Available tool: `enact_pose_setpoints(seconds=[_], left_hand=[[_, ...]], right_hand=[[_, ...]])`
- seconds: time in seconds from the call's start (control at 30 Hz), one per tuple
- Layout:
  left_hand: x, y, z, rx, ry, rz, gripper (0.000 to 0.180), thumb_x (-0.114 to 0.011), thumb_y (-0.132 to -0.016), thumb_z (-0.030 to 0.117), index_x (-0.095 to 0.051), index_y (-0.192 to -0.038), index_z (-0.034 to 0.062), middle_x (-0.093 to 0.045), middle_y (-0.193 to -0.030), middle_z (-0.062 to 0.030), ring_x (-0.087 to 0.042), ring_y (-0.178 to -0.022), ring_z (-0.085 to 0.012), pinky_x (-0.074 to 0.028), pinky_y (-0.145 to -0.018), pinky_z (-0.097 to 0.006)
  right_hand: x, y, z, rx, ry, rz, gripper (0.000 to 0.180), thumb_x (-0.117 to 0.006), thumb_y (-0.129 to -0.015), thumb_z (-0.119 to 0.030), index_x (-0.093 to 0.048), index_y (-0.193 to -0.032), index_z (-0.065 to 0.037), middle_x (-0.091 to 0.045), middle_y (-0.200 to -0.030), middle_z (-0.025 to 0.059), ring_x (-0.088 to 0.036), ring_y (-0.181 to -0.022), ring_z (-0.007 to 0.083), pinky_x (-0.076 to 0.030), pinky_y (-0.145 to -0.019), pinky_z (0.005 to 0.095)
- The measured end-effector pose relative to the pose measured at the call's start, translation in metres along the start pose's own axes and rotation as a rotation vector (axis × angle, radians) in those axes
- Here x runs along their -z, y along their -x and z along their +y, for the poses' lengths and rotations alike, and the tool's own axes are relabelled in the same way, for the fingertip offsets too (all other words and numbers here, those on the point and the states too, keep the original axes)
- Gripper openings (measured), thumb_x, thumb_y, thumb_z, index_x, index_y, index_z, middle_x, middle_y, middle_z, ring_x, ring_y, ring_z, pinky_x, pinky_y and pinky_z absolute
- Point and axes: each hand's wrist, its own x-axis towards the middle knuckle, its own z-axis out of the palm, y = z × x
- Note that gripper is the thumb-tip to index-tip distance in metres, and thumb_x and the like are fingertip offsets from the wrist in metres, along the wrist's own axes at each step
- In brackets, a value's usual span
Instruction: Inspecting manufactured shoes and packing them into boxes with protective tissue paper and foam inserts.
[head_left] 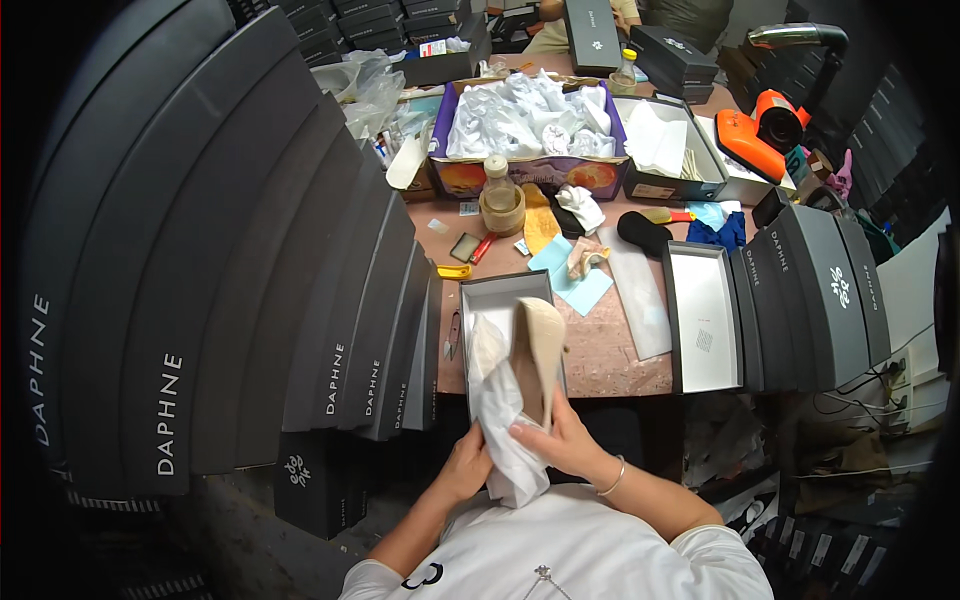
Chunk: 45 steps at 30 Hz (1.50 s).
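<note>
A beige pointed shoe [543, 335] stands toe up in my right hand [572, 440], whose fingers wrap its side and thumb lies across the lower part. White tissue paper [503, 395] hangs beside it, with a pale shape at its top that could be a second shoe. My left hand [468, 464] grips the paper's lower left edge; its fingertips are partly hidden. Just beyond both hands lies an open shoebox [490, 290] with a pale inside, at the table's near edge. Thread snips [453, 335] rest left of this box.
Tall stacks of dark shoeboxes [240, 250] rise on the left. More boxes [810, 270] and an open box lid [705, 320] stand right. Across the table are a purple carton [435, 140] of white paper, a glass bottle [497, 185], a brush [645, 233] and an orange tool [750, 145]. Another person sits beyond.
</note>
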Motion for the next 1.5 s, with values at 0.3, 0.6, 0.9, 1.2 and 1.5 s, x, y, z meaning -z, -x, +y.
enact_pose_setpoints(seconds=[0.3,0.6,0.9,1.2,1.5], left_hand=[[0.013,-0.063,0.017,-0.016,0.544,0.079,0.053,-0.048,-0.097,0.042,-0.048,-0.127,-0.0011,-0.063,-0.104,-0.016,-0.064,-0.096,-0.0237,-0.052,-0.085,-0.037],[0.011,-0.083,-0.01,0.03,0.788,0.063,0.033,-0.055,-0.095,0.024,-0.053,-0.118,-0.0002,-0.063,-0.082,-0.0113,-0.067,-0.069,-0.021,-0.057,-0.065,-0.033],[0.038,-0.109,-0.006,-0.02,0.895,0.014,0.045,-0.058,-0.094,0.019,-0.043,-0.133,0.0017,-0.062,-0.087,-0.01,-0.067,-0.07,-0.0203,-0.057,-0.065,-0.033],[0.055,-0.109,0.003,0.172,0.702,-0.187,0.043,-0.064,-0.088,0.007,-0.049,-0.128,0.0006,-0.064,-0.091,-0.0093,-0.068,-0.072,-0.0191,-0.059,-0.065,-0.032],[-0.01,-0.05,0.007,0.433,0.144,-0.843,0.049,-0.063,-0.09,0.015,-0.044,-0.134,0.0023,-0.058,-0.12,-0.0076,-0.056,-0.107,-0.0143,-0.045,-0.094,-0.029]], right_hand=[[0.0,-0.006,-0.017,0.063,0.363,-0.403,0.082,-0.062,-0.088,-0.03,-0.015,-0.147,0.002,-0.047,-0.131,0.0271,-0.051,-0.121,0.0305,-0.039,-0.101,0.0326],[0.069,-0.216,-0.035,0.205,0.657,-0.088,0.025,-0.057,-0.091,-0.019,-0.064,-0.104,0.002,-0.068,-0.084,0.0177,-0.067,-0.078,0.0259,-0.052,-0.071,0.0358],[0.03,-0.369,0.107,0.356,1.576,-0.31,0.02,-0.053,-0.087,-0.013,-0.063,-0.104,-0.009,-0.064,-0.102,0.0126,-0.063,-0.096,0.0292,-0.05,-0.079,0.0392],[0.054,-0.292,0.004,0.252,0.576,0.037,0.022,-0.062,-0.09,-0.02,-0.054,-0.094,0.0,-0.065,-0.086,0.0132,-0.064,-0.075,0.026,-0.05,-0.065,0.0358],[0.034,0.0,-0.014,-0.092,0.02,0.034,0.013,-0.057,-0.094,-0.009,-0.047,-0.099,-0.003,-0.064,-0.09,0.007,-0.065,-0.082,0.012,-0.051,-0.073,0.0249]])
